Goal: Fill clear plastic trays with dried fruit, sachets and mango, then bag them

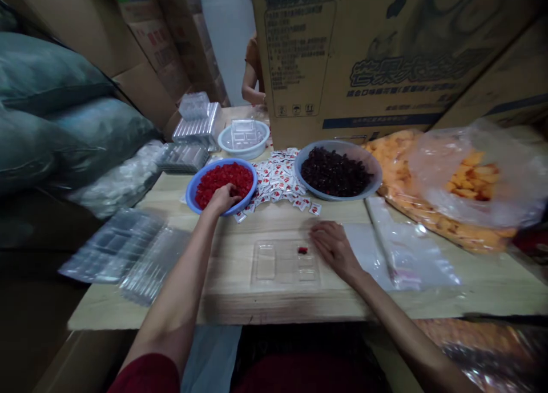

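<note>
My left hand [223, 199] reaches into a blue bowl [191, 196] of small glossy red pieces [220, 179]. Its fingers are drawn together at the pieces, the tips partly hidden among them. On the near part of the table lies a clear plastic compartment tray [282, 267]. One small compartment at its upper right holds a red and dark piece [302, 250]; its larger left compartment looks bare. Just right of the tray, my right hand [333, 246] hovers or rests with loosely bent fingers, nothing visible in them.
Printed sachets [278, 179] are heaped between the bowls. A bowl of dark pieces [336, 170] and bagged orange pieces [449, 182] stand right. Clear bags [406, 256] lie nearby. Stacked trays [145, 256] sit left; a white bowl [244, 148] is behind. Large cartons [342, 68] block the back; a co-worker's arm [253, 88] shows beyond.
</note>
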A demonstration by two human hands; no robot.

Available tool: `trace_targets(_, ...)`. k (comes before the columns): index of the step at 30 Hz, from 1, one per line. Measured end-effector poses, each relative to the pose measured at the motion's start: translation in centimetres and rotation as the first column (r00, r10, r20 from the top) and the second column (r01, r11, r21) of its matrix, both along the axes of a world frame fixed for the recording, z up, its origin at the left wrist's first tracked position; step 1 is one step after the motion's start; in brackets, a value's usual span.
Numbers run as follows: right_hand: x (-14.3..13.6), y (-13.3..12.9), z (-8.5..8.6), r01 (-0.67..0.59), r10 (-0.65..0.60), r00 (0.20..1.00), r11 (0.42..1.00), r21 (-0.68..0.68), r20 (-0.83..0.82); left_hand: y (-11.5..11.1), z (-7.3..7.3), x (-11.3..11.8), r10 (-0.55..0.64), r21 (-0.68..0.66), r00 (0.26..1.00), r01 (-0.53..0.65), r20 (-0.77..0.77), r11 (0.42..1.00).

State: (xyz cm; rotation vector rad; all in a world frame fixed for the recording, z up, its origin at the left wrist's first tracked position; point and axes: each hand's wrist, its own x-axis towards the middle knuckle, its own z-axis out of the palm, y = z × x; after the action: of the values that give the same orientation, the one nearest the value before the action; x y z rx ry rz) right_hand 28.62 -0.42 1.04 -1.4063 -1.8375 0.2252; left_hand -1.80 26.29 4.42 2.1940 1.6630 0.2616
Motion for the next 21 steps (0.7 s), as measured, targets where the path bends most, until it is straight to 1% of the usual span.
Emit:
trace_targets(2,2.4,2.1,1.4,0.135,-0.135,0.991,0.990,0.043,0.002,0.0,-0.5,0.2,-0.012,-0.017,1.000,0.012,-0.002,1.000)
trace_targets(3,3.8,3.5,2.1,0.214,-0.215,0.976,0.976,0.039,0.022,-0.1,-0.6,0.2,-0.014,-0.024,1.000,0.014,-0.005,1.000)
trace_targets(5,6.9,7.1,3.1,0.372,-0.363,0.922,0.927,-0.048,0.134,-0.3,-0.5,0.1,-0.010,-0.033,1.000,0.009,-0.013,0.999)
trace_targets(6,8.3,8.9,3.4,0.431,-0.397,0.890,0.893,-0.129,0.224,-0.4,-0.3,-0.1,-0.002,-0.034,1.000,0.001,-0.016,0.999)
trace_targets(7,9.5,10.8,3.5,0.478,-0.406,0.860,0.852,-0.213,0.308,-0.4,-0.1,-0.2,0.008,-0.035,1.000,-0.009,-0.020,0.999)
trace_targets(9,11.3,13.9,3.2,0.513,-0.388,0.838,0.801,-0.310,0.385,-0.4,0.3,-0.6,0.028,-0.039,0.999,-0.029,-0.025,0.999)
trace_targets(11,12.3,16.0,2.6,0.510,-0.367,0.840,0.786,-0.350,0.400,-0.4,0.8,-1.0,0.032,-0.053,0.999,-0.033,-0.019,0.998)
trace_targets(13,12.7,17.1,1.8,0.503,-0.355,0.844,0.784,-0.364,0.402,-0.5,1.0,-1.4,0.024,-0.069,1.000,-0.023,0.003,0.997)
trace_targets(16,12.9,17.3,1.0,0.489,-0.360,0.855,0.798,-0.352,0.373,-1.0,0.7,-1.7,0.030,-0.049,0.997,-0.027,0.069,0.998)
trace_targets(17,13.0,17.2,0.9,0.486,-0.368,0.859,0.804,-0.343,0.355,-1.1,0.5,-1.8,0.048,-0.020,0.994,-0.046,0.099,0.999)
trace_targets(19,13.1,16.9,1.0,0.482,-0.391,0.867,0.817,-0.317,0.310,-1.4,0.1,-2.0,0.111,0.072,0.979,-0.125,0.171,0.989)
trace_targets(21,13.4,16.7,1.3,0.481,-0.418,0.872,0.830,-0.282,0.256,-1.7,-0.2,-2.3,0.180,0.171,0.952,-0.226,0.249,0.959)
